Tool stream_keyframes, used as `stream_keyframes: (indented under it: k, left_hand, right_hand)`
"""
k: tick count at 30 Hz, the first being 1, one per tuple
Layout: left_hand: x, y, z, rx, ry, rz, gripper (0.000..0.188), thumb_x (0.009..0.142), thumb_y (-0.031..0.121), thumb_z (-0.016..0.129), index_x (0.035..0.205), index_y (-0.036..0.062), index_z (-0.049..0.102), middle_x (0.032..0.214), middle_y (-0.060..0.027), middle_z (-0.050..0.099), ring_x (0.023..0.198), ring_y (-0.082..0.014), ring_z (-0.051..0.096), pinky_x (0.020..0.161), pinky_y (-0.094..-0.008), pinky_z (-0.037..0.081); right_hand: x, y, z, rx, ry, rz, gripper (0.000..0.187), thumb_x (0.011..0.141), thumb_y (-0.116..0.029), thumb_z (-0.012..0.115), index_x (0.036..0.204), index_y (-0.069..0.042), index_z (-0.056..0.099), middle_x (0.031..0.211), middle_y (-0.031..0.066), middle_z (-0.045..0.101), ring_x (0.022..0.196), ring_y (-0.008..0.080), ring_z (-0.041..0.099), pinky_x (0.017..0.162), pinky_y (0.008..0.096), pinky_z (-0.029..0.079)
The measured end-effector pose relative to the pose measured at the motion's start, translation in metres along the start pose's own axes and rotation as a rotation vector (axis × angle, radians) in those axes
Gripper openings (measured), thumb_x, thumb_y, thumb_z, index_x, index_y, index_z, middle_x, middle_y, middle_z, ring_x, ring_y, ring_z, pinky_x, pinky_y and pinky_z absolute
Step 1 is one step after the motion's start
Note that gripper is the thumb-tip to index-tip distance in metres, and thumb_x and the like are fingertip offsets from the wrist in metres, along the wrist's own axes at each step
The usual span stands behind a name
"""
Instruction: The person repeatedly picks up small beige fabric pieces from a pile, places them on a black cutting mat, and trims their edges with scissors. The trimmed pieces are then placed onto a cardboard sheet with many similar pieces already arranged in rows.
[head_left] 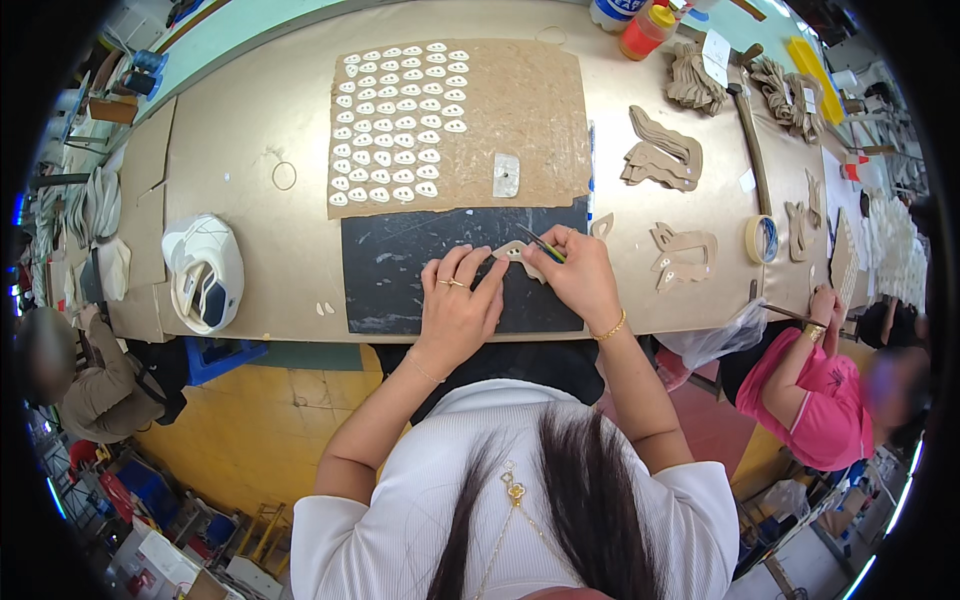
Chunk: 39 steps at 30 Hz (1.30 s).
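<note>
On a black cutting mat (420,240) lies a small curved beige cut piece (517,252) with dark-looking holes. My left hand (462,305) holds its left end down with the fingertips, the other fingers bent over the mat. Between the thumb and fingers of my right hand (583,278) is a slim pointed tool (540,241), dark at the tip and yellow-green further back; its exact kind is unclear. The tool's tip is above the piece, and this hand also rests at the piece's right side. Another beige cut piece (602,226) lies beside the mat, right of my right hand.
Beyond the mat, a brown board (530,100) carries rows of small white holed pieces (404,124) and a clear square (506,175). Stacked beige pieces (665,150), a hammer (750,140) and a tape roll (761,240) lie right. A white shoe (203,272) stands left. Co-workers sit both sides.
</note>
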<state>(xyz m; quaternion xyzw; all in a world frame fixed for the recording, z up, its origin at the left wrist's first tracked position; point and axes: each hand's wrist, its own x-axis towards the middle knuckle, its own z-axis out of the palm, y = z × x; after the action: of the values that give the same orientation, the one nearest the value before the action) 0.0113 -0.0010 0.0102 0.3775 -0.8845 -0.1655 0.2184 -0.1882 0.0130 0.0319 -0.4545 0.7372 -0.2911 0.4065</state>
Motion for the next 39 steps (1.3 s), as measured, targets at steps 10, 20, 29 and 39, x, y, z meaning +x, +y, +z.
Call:
stream_keyframes:
  k: [10, 20, 29, 39]
  left_hand:
    - [0.000, 0.000, 0.001, 0.023, 0.000, 0.009, 0.041, 0.084, 0.012, 0.072, 0.125, 0.0093, 0.068, 0.128, -0.0109, 0.058, 0.122, -0.0311, 0.051, 0.100, -0.0480, 0.037]
    - [0.008, 0.009, -0.003, 0.127, -0.049, 0.030, 0.047, 0.080, 0.013, 0.073, 0.125, 0.0066, 0.066, 0.127, -0.0106, 0.058, 0.120, -0.0297, 0.052, 0.098, -0.0476, 0.039]
    - [0.012, 0.012, -0.004, 0.212, -0.103, 0.095, 0.048, 0.078, 0.012, 0.072, 0.125, 0.0010, 0.066, 0.126, -0.0083, 0.061, 0.115, -0.0241, 0.056, 0.095, -0.0447, 0.040]
    - [0.011, 0.011, -0.004, 0.241, -0.114, 0.106, 0.049, 0.079, 0.013, 0.071, 0.127, 0.0026, 0.065, 0.126, -0.0084, 0.062, 0.116, -0.0240, 0.056, 0.095, -0.0457, 0.040]
  right_hand:
    - [0.000, -0.003, 0.000, -0.047, 0.021, -0.001, 0.031, 0.085, -0.024, 0.078, 0.084, 0.005, 0.068, 0.068, 0.0190, 0.067, 0.061, 0.0329, 0.067, 0.058, 0.0390, 0.050]
    - [0.000, -0.005, -0.004, -0.147, 0.001, -0.056, 0.029, 0.085, -0.026, 0.078, 0.086, 0.003, 0.069, 0.073, 0.0199, 0.068, 0.067, 0.0373, 0.068, 0.064, 0.0424, 0.052]
    - [0.006, -0.003, -0.006, -0.175, -0.057, -0.016, 0.027, 0.081, -0.023, 0.077, 0.086, 0.003, 0.070, 0.076, 0.0213, 0.070, 0.072, 0.0392, 0.069, 0.069, 0.0435, 0.055]
    - [0.009, -0.004, -0.007, -0.234, -0.058, -0.016, 0.029, 0.082, -0.023, 0.075, 0.086, 0.005, 0.069, 0.077, 0.0239, 0.069, 0.075, 0.0409, 0.069, 0.071, 0.0446, 0.054]
